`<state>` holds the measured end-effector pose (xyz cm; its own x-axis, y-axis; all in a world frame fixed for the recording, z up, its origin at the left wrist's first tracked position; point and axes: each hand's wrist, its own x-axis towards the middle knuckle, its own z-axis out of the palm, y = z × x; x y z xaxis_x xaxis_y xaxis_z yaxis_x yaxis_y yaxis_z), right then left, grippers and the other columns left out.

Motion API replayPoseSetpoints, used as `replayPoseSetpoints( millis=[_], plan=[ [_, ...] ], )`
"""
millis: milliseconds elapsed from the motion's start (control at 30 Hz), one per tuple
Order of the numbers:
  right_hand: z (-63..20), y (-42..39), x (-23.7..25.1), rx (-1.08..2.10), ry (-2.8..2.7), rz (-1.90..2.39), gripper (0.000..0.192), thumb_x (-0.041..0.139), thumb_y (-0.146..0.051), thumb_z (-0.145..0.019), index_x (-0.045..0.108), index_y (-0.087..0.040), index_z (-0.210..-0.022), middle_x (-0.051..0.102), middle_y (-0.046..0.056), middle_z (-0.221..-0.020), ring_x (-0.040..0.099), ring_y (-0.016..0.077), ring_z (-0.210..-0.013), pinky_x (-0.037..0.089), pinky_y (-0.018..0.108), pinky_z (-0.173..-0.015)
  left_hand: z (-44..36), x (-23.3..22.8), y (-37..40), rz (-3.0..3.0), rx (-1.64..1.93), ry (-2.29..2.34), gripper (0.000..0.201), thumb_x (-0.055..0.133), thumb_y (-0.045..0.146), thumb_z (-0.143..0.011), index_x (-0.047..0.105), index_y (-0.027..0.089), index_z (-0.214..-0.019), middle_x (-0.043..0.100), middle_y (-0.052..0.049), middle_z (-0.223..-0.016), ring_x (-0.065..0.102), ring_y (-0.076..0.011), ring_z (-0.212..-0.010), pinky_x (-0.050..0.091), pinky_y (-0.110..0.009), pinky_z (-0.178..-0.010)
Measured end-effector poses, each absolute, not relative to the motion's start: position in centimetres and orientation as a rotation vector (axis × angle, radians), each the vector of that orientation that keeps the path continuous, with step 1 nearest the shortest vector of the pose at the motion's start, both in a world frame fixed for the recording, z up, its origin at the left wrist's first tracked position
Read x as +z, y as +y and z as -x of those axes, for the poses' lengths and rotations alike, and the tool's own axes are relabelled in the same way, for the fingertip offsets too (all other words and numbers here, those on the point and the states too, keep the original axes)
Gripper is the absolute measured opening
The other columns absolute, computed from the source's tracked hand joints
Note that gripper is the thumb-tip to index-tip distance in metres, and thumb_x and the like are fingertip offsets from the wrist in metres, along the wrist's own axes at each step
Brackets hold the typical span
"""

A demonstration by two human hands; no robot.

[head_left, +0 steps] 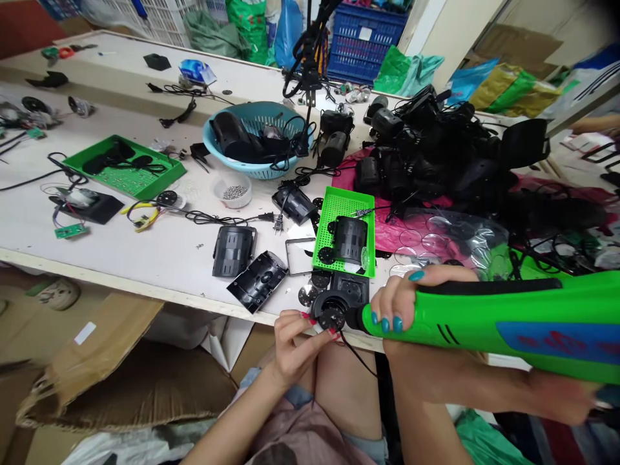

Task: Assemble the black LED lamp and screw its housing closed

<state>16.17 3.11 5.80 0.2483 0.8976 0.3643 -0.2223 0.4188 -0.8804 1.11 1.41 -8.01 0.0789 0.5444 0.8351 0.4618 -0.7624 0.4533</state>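
At the worktop's near edge, our left hand pinches the round black part in its fingertips. Our right hand has its grip closed around the green power screwdriver, whose tip meets that part's right side.

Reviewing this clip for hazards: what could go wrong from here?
1. The left hand pinches the small round black part just off the table edge; it could drop.
2. The green power tool, gripped by the right hand, works close to those fingertips.
3. The part's wire dangles and may snag.
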Motion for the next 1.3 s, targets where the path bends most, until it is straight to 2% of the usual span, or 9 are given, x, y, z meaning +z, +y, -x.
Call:
replayPoseSetpoints(
  millis=[133,267,433,633,733,867,1033,1133,1300],
  plan=[
    [-15.9,3.8,4.9,0.844,-0.976,0.697,0.066,0.052,-0.085,-0.076,0.064,-0.025,-0.1,0.045,-0.002,-0.056,0.039,0.016,-0.044,0.035,0.032,-0.041,-1.1,-8.2,1.4,-2.225,1.816,1.081,0.011,0.066,0.018,-0.092,0.074,0.025,-0.094,0.046,-0.004,-0.098,0.051,-0.017,-0.091,0.054,-0.03,-0.076],
    [-15.8,3.8,5.3,0.846,-0.995,0.706,0.039,0.067,-0.062,-0.081,0.065,-0.027,-0.099,0.049,-0.003,-0.055,0.04,0.0159,-0.044,0.037,0.031,-0.042,-1.2,-8.3,1.3,-2.197,1.823,1.096,0.01,0.069,0.017,-0.09,0.075,0.024,-0.091,0.048,-0.004,-0.098,0.052,-0.0172,-0.09,0.054,-0.031,-0.074],
    [-16.0,3.9,5.4,0.857,-1.014,0.725,0.033,0.068,-0.056,-0.083,0.065,-0.026,-0.098,0.048,-0.003,-0.054,0.041,0.0154,-0.044,0.037,0.03,-0.043,-1.3,-8.2,1.3,-2.189,1.81,1.078,0.01,0.068,0.017,-0.091,0.076,0.023,-0.09,0.048,-0.004,-0.099,0.051,-0.0169,-0.09,0.051,-0.031,-0.075],
    [-15.8,4.1,5.1,0.87,-0.993,0.693,0.067,0.052,-0.084,-0.076,0.066,-0.023,-0.1,0.049,-0.002,-0.055,0.043,0.0159,-0.045,0.036,0.031,-0.044,-1.3,-8.1,1.4,-2.185,1.798,1.044,0.007,0.068,0.018,-0.091,0.074,0.022,-0.09,0.047,-0.004,-0.101,0.051,-0.0169,-0.092,0.05,-0.03,-0.076],
    [-15.5,3.9,6.1,0.956,-0.965,0.756,0.065,0.056,-0.084,-0.073,0.065,-0.024,-0.098,0.053,-0.001,-0.058,0.046,0.0174,-0.048,0.038,0.033,-0.048,-1.3,-8.4,1.3,-2.176,1.799,1.037,0.007,0.069,0.018,-0.09,0.073,0.024,-0.093,0.047,-0.003,-0.102,0.052,-0.017,-0.093,0.051,-0.03,-0.077],
    [-15.1,3.5,7.6,1.098,-0.893,0.809,0.057,0.06,-0.077,-0.073,0.065,-0.024,-0.094,0.056,0.0,-0.06,0.049,0.0193,-0.053,0.038,0.035,-0.055,-1.0,-9.5,1.3,-2.051,1.808,1.103,0.038,0.075,0.03,-0.087,0.059,0.025,-0.121,0.048,-0.007,-0.118,0.056,-0.0195,-0.103,0.054,-0.033,-0.085],
    [-15.1,3.9,7.0,1.073,-0.899,0.814,0.06,0.06,-0.078,-0.071,0.066,-0.023,-0.093,0.057,0.0,-0.059,0.05,0.0191,-0.052,0.037,0.035,-0.054,-0.7,-8.9,1.9,-1.785,1.375,0.898,0.097,0.082,0.055,-0.073,0.031,0.021,-0.148,0.039,-0.021,-0.148,0.041,-0.035,-0.137,0.041,-0.056,-0.111],
    [-15.2,4.4,6.2,1.04,-0.984,0.731,0.058,0.056,-0.076,-0.075,0.065,-0.023,-0.095,0.055,0.0,-0.059,0.047,0.018,-0.048,0.036,0.034,-0.047,-0.8,-7.8,2.4,-1.725,1.1,0.89,0.095,0.084,0.043,-0.075,0.028,0.024,-0.15,0.043,-0.019,-0.15,0.043,-0.0335,-0.138,0.038,-0.055,-0.114],
    [-14.8,4.2,6.6,1.059,-0.936,0.868,0.057,0.05,-0.081,-0.072,0.056,-0.027,-0.091,0.05,0.001,-0.066,0.046,0.0184,-0.047,0.036,0.036,-0.046,-1.3,-7.7,2.7,-1.668,1.02,0.951,0.074,0.082,0.034,-0.078,0.041,0.024,-0.139,0.059,-0.012,-0.133,0.059,-0.0276,-0.121,0.049,-0.042,-0.104]
  ],
)
